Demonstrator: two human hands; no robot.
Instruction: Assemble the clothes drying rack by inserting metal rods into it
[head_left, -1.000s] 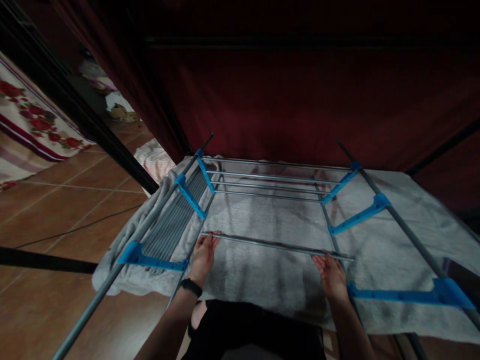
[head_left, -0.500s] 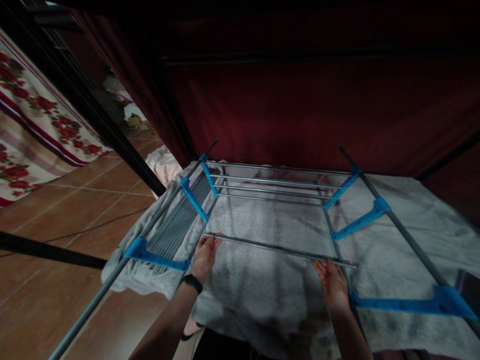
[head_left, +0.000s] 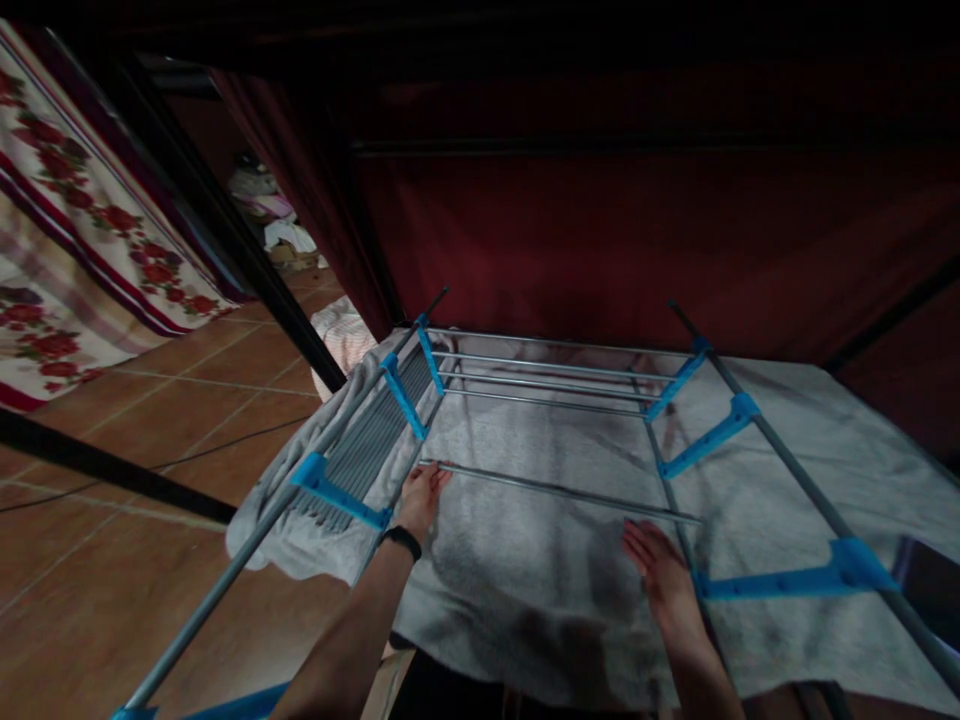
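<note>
Your right hand [head_left: 664, 585] lies flat with fingers spread on the pale grey towel [head_left: 540, 560], just short of the loose thin metal rod [head_left: 559, 490]. Your left hand [head_left: 421, 498], with a black wristband [head_left: 402, 541], curls its fingertips around that rod's left end. Beyond, the grey drying rack with blue plastic brackets [head_left: 679, 385] spans the towel before a dark red curtain [head_left: 600, 240].

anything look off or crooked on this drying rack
Yes. The loose metal rod by the left hand and right hand lies slanted across the rack, not parallel to the seated rails at the far end. A wide gap separates it from them.
</note>
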